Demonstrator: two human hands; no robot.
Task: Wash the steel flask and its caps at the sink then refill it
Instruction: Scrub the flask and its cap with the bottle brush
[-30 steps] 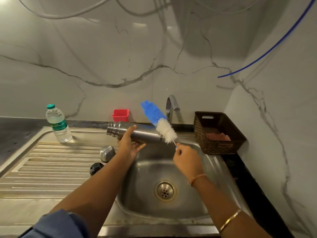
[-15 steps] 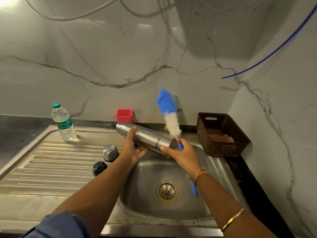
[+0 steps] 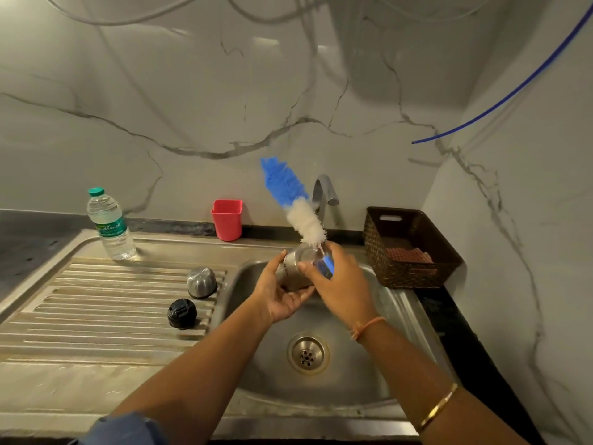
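Now the left hand (image 3: pixel 282 298) cups the cylindrical steel flask (image 3: pixel 292 269) from below; the right hand (image 3: pixel 340 284), touching it, grips the blue-and-white bristle brush (image 3: pixel 296 203). If wet, the flask could slip between both hands and drop into the steel sink basin (image 3: pixel 353 377) under them.

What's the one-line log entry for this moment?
left hand holds steel flask over sink | right hand grips brush, bristles up | steel cap, black cap on drainboard

The sink basin (image 3: pixel 353 390) is free around the drain (image 3: pixel 308 353). The tap (image 3: pixel 324 192) stands behind, the brown basket (image 3: pixel 414 277) close at right. On the drainboard (image 3: pixel 96 316) at left sit 2 obstacles: steel cap (image 3: pixel 201 282), black cap (image 3: pixel 182 313).
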